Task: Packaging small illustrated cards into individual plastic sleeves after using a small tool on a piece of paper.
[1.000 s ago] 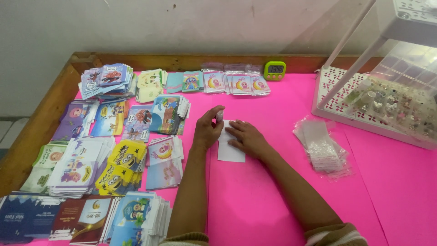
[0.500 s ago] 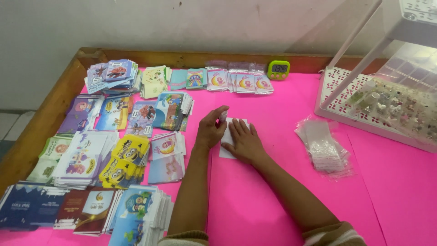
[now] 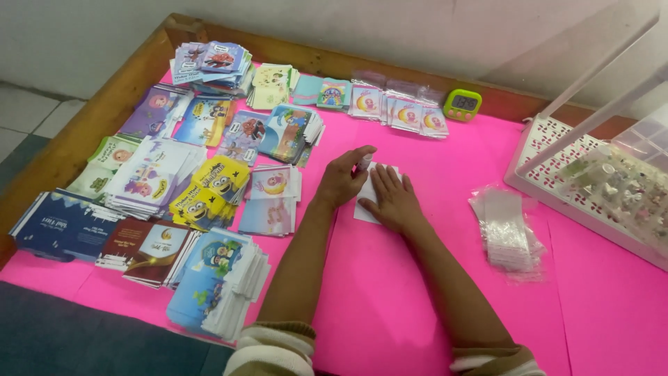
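Matt pink table cover (image 3: 390, 292); wooden rim (image 3: 83, 132); glossy printed card packets (image 3: 209, 195); clear shiny plastic sleeves (image 3: 504, 230).

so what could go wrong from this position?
The right hand lies flat on the white card, hiding most of it; a slide on the pink mat could skew it. The left hand works close to the card stack, so its forearm might knock that over.

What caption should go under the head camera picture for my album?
Two hands, left hand and right hand, press a small white sheet flat on a pink table beside stacks of colourful cards.
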